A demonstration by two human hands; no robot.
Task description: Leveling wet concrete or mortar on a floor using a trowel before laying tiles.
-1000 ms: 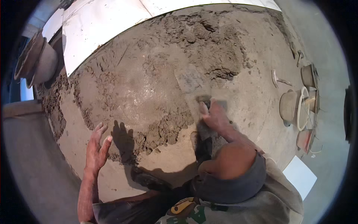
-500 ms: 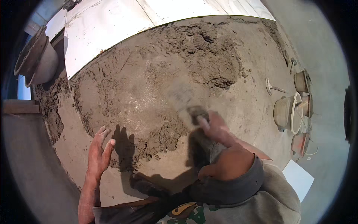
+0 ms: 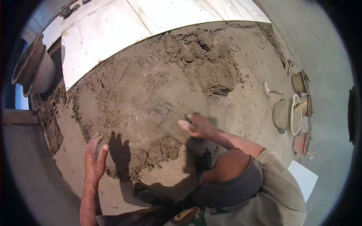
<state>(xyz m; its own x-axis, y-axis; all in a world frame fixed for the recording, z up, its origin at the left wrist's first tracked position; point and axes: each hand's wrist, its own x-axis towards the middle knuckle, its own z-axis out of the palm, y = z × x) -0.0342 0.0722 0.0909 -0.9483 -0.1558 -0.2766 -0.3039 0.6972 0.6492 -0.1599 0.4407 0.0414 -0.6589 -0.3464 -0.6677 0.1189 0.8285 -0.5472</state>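
Note:
A trowel (image 3: pixel 166 110) with a flat grey blade, blurred by motion, lies low over the spread mortar (image 3: pixel 145 90). My right hand (image 3: pixel 198 127) is closed round its handle. Whether the blade touches the mortar all along its length I cannot tell. Free of any object, my left hand (image 3: pixel 95 160) hangs above the floor at the left, fingers stretched and thumb apart, with its shadow falling beside it. Between the hands runs a ridge of crumbly mortar (image 3: pixel 160 150). A thicker rough heap (image 3: pixel 217 75) lies farther off to the right.
White tiles (image 3: pixel 105 37) border the mortar at the far side. Stacked mud-caked basins (image 3: pixel 39 75) stand at far left. Along the right wall are a hammer (image 3: pixel 272 90), a beige bucket (image 3: pixel 283 115), a dark pail (image 3: pixel 299 82) and a white square piece (image 3: pixel 303 179).
My right hand has swept the trowel left over the mortar. The left hand stays open and sits slightly lower in view. The whole view has shifted a little.

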